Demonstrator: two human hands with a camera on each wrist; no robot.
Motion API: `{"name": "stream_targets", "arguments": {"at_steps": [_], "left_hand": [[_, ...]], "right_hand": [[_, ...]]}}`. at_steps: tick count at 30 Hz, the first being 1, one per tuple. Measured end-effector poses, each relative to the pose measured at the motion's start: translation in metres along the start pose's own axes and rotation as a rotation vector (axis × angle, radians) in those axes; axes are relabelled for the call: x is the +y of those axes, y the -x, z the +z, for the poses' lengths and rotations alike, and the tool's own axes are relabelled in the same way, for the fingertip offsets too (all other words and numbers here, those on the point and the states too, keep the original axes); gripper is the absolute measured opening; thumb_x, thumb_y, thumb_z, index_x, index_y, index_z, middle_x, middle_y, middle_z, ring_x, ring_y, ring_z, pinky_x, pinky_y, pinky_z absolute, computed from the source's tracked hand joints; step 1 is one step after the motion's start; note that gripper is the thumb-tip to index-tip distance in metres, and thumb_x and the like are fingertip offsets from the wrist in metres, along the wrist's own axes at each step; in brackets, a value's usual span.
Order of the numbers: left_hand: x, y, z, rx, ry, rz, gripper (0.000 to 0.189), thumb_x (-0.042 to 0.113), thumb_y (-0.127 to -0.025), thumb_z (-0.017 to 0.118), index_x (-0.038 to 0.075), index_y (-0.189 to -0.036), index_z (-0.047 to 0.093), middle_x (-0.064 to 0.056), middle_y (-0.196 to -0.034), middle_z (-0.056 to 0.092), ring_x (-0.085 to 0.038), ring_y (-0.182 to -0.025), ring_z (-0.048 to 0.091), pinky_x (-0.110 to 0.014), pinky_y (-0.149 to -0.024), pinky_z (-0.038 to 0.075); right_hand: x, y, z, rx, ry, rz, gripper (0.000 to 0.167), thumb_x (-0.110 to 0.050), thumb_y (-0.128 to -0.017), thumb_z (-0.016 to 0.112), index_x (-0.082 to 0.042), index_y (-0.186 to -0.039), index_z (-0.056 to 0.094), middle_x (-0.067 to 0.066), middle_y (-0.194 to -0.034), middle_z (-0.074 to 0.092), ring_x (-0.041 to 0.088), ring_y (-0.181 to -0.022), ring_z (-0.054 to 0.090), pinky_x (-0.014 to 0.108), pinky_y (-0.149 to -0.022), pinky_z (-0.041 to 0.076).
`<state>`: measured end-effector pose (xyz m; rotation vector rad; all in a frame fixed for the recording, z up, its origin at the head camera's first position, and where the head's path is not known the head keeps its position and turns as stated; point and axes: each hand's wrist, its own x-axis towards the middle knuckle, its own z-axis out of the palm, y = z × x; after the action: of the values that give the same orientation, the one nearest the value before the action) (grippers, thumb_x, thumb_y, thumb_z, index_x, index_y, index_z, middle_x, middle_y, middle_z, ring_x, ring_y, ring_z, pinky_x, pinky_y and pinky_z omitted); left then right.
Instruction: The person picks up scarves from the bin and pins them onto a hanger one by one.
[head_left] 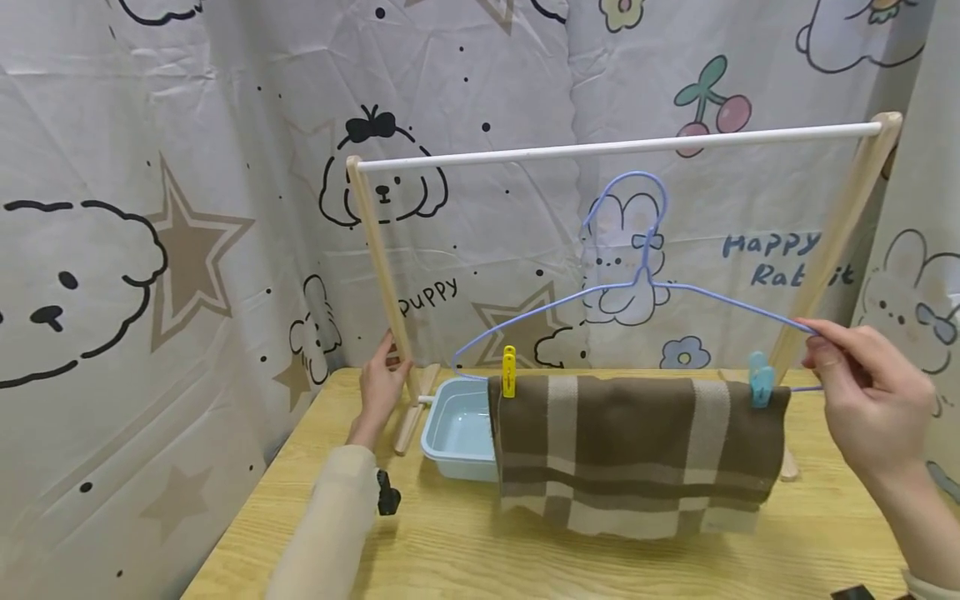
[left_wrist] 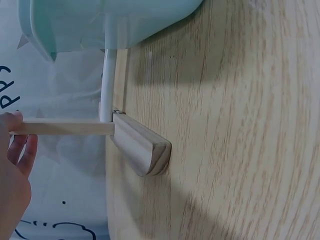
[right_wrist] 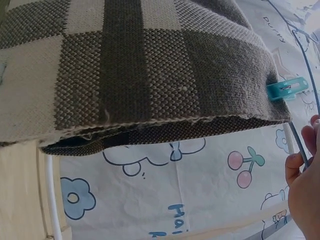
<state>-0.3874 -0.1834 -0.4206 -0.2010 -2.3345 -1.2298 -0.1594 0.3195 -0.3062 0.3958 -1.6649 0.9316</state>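
Observation:
My right hand point(head_left: 873, 392) pinches the right end of a blue wire hanger point(head_left: 723, 296), whose hook sits below the rack's white bar point(head_left: 615, 150). A brown and cream checked cloth point(head_left: 637, 450) is folded over the hanger's lower wire. One yellow clothespin point(head_left: 509, 372) clips it at the left, one teal clothespin point(head_left: 761, 382) at the right; the right wrist view shows the teal clothespin point(right_wrist: 288, 88) close to that hand. My left hand point(head_left: 381, 387) grips the rack's left wooden post point(head_left: 382, 267) low down, fingers around it, as the left wrist view also shows.
A light blue plastic basin point(head_left: 453, 467) stands on the wooden table point(head_left: 420, 550), partly behind the cloth. The rack's left foot point(left_wrist: 140, 145) rests on the table beside the basin. Behind hangs a printed curtain point(head_left: 510, 83). The right post point(head_left: 840, 250) rises behind the hanger.

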Motion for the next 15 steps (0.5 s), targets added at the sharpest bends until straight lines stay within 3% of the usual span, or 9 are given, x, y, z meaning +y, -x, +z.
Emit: {"name": "stream_targets", "arguments": {"at_steps": [5,11,15], "left_hand": [[0.0,0.001,-0.003,0.008,-0.013,-0.006,0.07,0.005,-0.091,0.071,0.017,-0.152,0.041,-0.021,-0.127,0.064,-0.038,-0.106,0.068,-0.048,-0.089,0.057],[0.001,0.001,0.0,0.016,-0.029,-0.008,0.07,0.004,-0.091,0.07,0.018,-0.152,0.041,-0.021,-0.126,0.065,-0.038,-0.105,0.068,-0.049,-0.089,0.057],[0.002,0.001,0.002,0.029,-0.035,-0.004,0.07,0.004,-0.091,0.071,0.019,-0.152,0.041,-0.02,-0.127,0.065,-0.037,-0.105,0.069,-0.049,-0.089,0.056]], "right_hand": [[-0.003,-0.006,-0.003,0.042,-0.013,0.022,0.016,0.015,-0.089,0.058,0.021,-0.1,0.068,-0.023,-0.082,0.062,-0.011,-0.07,0.056,0.001,-0.065,0.043],[-0.002,-0.015,-0.013,0.051,0.047,0.044,0.018,0.01,-0.094,0.056,0.018,-0.104,0.068,-0.027,-0.08,0.057,-0.01,-0.064,0.044,0.004,-0.059,0.033],[0.001,-0.019,-0.018,0.081,0.044,0.073,0.019,0.006,-0.096,0.056,0.013,-0.107,0.07,-0.027,-0.079,0.057,-0.01,-0.063,0.045,0.006,-0.057,0.03]]}}
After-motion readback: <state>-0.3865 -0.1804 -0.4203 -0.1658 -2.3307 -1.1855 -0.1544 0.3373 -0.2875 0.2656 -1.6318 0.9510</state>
